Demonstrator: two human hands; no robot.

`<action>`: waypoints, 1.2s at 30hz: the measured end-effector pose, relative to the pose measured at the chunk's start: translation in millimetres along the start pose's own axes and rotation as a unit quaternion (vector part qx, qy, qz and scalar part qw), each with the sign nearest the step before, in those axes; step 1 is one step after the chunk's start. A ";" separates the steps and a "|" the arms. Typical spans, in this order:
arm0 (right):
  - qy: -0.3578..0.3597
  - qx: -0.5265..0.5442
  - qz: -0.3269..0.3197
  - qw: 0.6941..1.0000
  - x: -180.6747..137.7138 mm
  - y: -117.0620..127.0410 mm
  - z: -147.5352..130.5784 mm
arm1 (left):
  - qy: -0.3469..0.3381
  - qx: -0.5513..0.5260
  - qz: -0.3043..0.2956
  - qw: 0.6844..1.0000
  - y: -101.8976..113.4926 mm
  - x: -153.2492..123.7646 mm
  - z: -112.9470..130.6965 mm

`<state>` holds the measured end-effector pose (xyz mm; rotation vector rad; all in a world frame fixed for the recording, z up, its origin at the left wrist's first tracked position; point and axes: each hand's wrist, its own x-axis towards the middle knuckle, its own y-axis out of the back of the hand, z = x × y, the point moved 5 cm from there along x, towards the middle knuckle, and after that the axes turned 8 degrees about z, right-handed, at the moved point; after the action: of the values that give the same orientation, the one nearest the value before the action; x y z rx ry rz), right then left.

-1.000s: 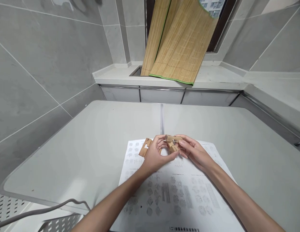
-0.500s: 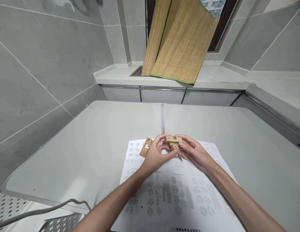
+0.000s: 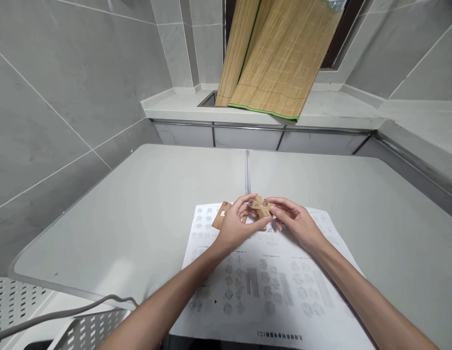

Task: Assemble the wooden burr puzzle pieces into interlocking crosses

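Gripping a small cluster of interlocked wooden puzzle pieces (image 3: 260,208) between both sets of fingertips, the person holds it just above the far edge of the printed instruction sheet (image 3: 269,287), near the middle of the grey table (image 3: 138,214). The left hand (image 3: 237,228) closes on the cluster from the near left, thumb underneath and fingers curled over the top; the right hand (image 3: 295,221) pinches it from the right, fingers bent around the short bars. Compared with a second ago, the cluster has turned in the grip: the long bar that lay flat across the top now sits tilted, with a cross of short bars showing, and the hands have drawn a touch closer together, so the pieces look more tightly nested than before, which I read as a piece being worked into its slot rather than pulled apart. Just beside the left hand, to the left, a loose notched wooden piece (image 3: 221,215) lies flat on the sheet where it lay before, untouched, so at least one part is not yet joined. The sheet carries rows of small diagrams of assembled shapes, too fine to read. Beyond the table's far edge runs a tiled ledge (image 3: 182,109), and a bamboo mat (image 3: 273,58) hangs down onto it from the window. At the near left a perforated white rack (image 3: 91,330) and a grey cable (image 3: 65,313) poke into view.
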<state>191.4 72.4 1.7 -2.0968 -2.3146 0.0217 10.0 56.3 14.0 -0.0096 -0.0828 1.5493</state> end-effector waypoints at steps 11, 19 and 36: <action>0.044 -0.062 0.028 0.997 0.2 4.0 -4.3 | 0.015 0.022 -0.020 0.999 -0.5 -1.6 0.3; 0.043 -0.053 -0.027 0.997 -2.7 0.0 -14.5 | 0.002 0.008 -0.033 0.999 -0.2 -2.6 3.7; 0.027 -0.033 0.027 0.999 -1.1 -2.3 -2.9 | 0.003 -0.032 -0.019 0.999 -0.3 -4.0 4.1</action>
<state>189.3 71.1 4.6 -2.1610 -2.2589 -0.1097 10.0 52.1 17.9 -0.0623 -0.1274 1.5079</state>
